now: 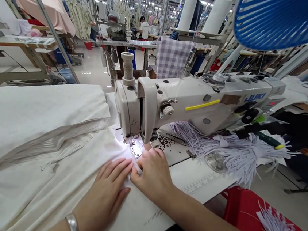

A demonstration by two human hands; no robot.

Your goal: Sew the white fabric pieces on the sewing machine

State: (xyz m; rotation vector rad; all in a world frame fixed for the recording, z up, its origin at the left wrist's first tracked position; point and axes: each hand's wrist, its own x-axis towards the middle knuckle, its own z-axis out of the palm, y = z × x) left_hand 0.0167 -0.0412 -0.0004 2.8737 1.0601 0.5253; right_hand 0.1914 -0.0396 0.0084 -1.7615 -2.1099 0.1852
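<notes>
A white JUKI sewing machine stands on the white table. Cream fabric lies spread under its needle area. My left hand rests flat on the fabric, fingers stretched toward the needle plate. My right hand is beside it, fingers curled and pinching the fabric's edge just in front of the presser foot. A silver bracelet and a red string sit on my left wrist.
A thick stack of folded cream fabric lies at the left. A bundle of white tags lies right of the machine. A blue fan guard, thread cones, a checked cloth and a red stool surround it. A person works far behind.
</notes>
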